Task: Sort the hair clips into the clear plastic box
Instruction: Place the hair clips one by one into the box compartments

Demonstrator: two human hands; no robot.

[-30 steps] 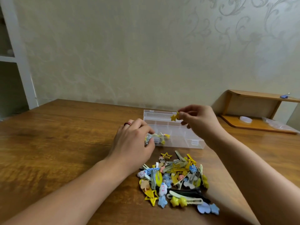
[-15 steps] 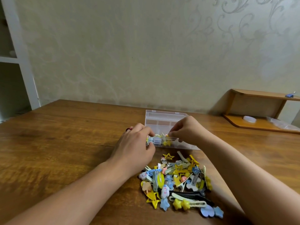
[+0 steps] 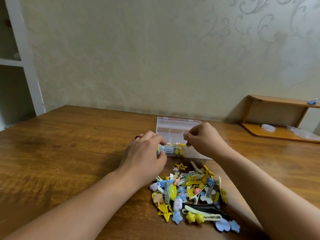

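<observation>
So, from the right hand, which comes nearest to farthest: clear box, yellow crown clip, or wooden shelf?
1. Clear box: right under the right hand.
2. Yellow crown clip: just below, atop the pile.
3. Wooden shelf: far right by the wall.

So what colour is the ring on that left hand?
Red; the ring on the left hand shows best in the head view.

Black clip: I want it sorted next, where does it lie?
Head view: the black clip lies in the pile's near part, right of the white cloud clip, behind the yellow star clip.
</observation>
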